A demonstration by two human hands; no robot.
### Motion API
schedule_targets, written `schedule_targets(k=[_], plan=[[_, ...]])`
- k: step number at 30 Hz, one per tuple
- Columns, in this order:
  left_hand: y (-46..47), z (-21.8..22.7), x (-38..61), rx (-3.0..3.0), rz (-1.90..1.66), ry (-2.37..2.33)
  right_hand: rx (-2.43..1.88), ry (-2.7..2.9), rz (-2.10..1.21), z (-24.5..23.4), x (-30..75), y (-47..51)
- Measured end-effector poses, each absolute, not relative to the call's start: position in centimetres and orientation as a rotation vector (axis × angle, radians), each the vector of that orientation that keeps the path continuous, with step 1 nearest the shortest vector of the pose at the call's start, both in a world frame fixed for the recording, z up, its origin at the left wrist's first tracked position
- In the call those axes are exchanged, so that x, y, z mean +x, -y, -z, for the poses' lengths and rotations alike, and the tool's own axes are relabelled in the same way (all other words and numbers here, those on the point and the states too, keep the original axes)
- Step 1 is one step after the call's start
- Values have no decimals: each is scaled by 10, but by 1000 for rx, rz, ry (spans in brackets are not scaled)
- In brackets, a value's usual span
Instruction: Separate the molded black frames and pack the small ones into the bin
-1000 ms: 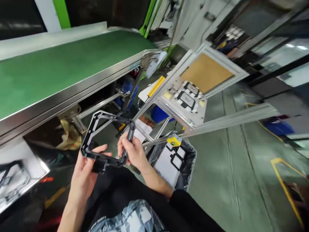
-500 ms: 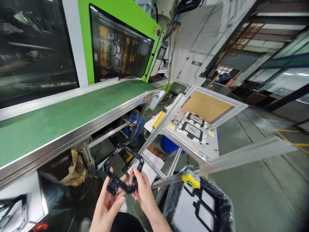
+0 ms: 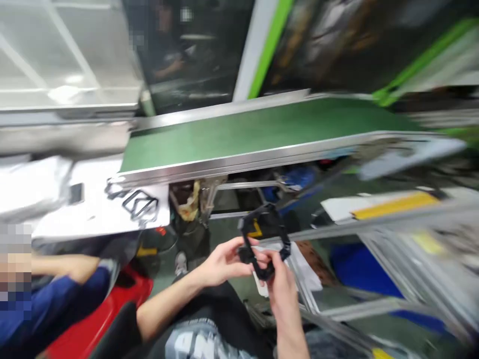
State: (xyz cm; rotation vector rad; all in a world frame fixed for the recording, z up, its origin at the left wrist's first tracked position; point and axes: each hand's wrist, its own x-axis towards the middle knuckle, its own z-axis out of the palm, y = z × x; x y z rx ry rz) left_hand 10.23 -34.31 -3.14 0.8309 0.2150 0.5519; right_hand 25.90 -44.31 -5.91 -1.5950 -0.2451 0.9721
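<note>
Head view, blurred by motion: at lower centre of the frame both hands grip a black frame [image 3: 265, 239], the left hand [image 3: 224, 262] pinching its left side and the right hand [image 3: 282, 284] closed on its lower edge. Above runs a green belt [image 3: 243, 132]. At left, more black frames [image 3: 136, 202] lie on a white bench [image 3: 93, 214], beside a co-worker's blue sleeve [image 3: 56, 294].

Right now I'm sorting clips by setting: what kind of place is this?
Most likely a factory floor: a green conveyor belt runs past a green-trimmed machine, and both hands hold a black plastic frame.
</note>
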Motion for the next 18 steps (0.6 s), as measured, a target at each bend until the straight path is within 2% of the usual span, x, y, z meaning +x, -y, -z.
schedule_targets(k=[5,10,14,18], plan=[[320,28,72,1180,-617,-356,-1583,336,-1142,68,252,432],[306,34,42,1601,-661,-729,-1582,440,-1103,57,239,426],[295,54,13,1939,-460,-1221,-1546,519,-1059,52,239,419],[282,75,-29,2010,-168,-1778,-1559,518,-1046,52,238,416]])
